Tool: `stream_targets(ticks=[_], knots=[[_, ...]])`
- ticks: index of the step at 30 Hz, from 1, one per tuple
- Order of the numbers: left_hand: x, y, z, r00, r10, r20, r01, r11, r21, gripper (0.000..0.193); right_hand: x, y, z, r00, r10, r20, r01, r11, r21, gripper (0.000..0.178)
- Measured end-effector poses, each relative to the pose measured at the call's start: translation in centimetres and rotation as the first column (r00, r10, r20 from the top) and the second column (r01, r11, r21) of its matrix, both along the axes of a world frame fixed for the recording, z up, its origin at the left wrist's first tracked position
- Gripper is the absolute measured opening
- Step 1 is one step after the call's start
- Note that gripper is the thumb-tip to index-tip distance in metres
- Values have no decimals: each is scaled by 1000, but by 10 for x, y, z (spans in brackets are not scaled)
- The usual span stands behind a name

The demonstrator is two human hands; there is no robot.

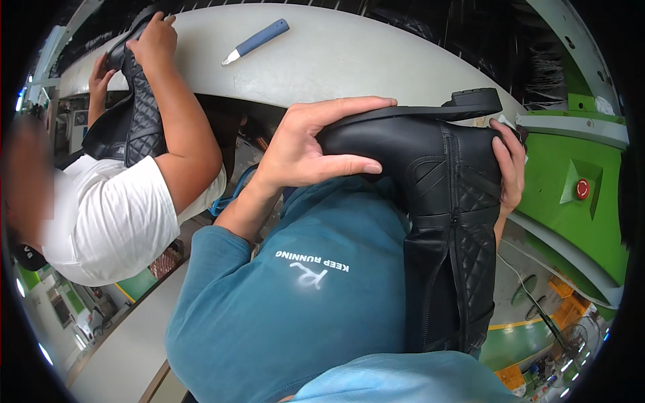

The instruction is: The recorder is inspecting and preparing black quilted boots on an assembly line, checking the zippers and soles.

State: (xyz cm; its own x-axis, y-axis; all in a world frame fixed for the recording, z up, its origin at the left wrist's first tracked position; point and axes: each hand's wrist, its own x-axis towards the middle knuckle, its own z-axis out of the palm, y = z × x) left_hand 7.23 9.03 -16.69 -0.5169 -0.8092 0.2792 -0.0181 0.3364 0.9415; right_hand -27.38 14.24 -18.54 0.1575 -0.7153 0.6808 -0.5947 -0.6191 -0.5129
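Observation:
A tall black boot (430, 174) with a quilted shaft and a side zipper lies against my body, its sole turned up and away from me. The zipper is partly undone along the lower shaft. My left hand (316, 138) grips the toe, fingers over the sole and thumb on the upper. At the heel end, my right hand (509, 164) wraps round the back of the boot, with part of it hidden behind the shaft. Beyond the boot, a knife (259, 40) with a blue handle and a pale blade rests on the white table.
The white table (349, 50) curves across the far side. At the left, a person in a white shirt (121, 208) handles another black quilted boot (144, 111). A green machine (598, 174) with a red button (582, 189) stands at my right. Orange crates (568, 302) sit beyond it.

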Motion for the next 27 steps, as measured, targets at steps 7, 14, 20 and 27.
stream_targets(ticks=[7, 14, 20, 27], knots=[[-9, 13, -27, 985, 95, -142, -51, 956, 289, 69, -8, -18, 11, 996, 94, -4, -90, 960, 265, 45], [4, 31, -39, 900, -11, -436, 175, 924, 339, 107, -63, -41, 0, 966, 260, -6, -200, 758, 621, 54], [25, 49, -49, 801, -268, -535, 474, 831, 292, 106, -78, -5, -36, 835, -171, 523, -299, 657, 692, 73], [27, 40, -60, 974, -91, -207, 139, 963, 233, 76, -49, -15, -29, 910, -331, 248, -143, 309, 940, 56]])
